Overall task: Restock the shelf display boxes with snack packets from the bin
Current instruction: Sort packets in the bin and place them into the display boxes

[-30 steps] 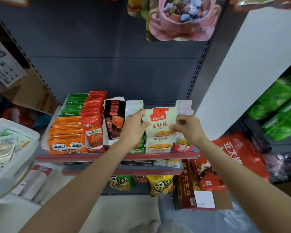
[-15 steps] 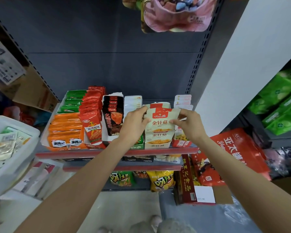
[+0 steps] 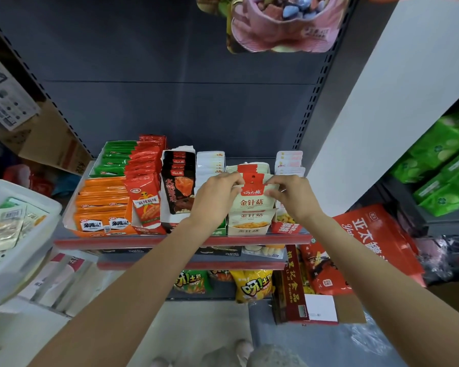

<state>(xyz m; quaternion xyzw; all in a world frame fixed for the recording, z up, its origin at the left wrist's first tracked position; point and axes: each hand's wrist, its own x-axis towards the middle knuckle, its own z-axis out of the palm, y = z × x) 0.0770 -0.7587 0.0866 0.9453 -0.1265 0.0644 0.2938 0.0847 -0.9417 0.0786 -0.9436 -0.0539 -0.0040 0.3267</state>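
Shelf (image 3: 180,241), red front edge: row of open display boxes. Left hand (image 3: 217,197) and right hand (image 3: 293,196) pinch the top corners of a cream snack packet (image 3: 252,201) with a red header, upright in a cream display box (image 3: 247,229). To its left: white packets (image 3: 210,165), black packets (image 3: 179,181), red packets (image 3: 143,181), orange packets (image 3: 101,205), green packets (image 3: 115,157). White bin (image 3: 24,250), far left, holding pale packets. Lower shelf: yellow bags (image 3: 253,286). Pink bag (image 3: 281,25) hangs above.
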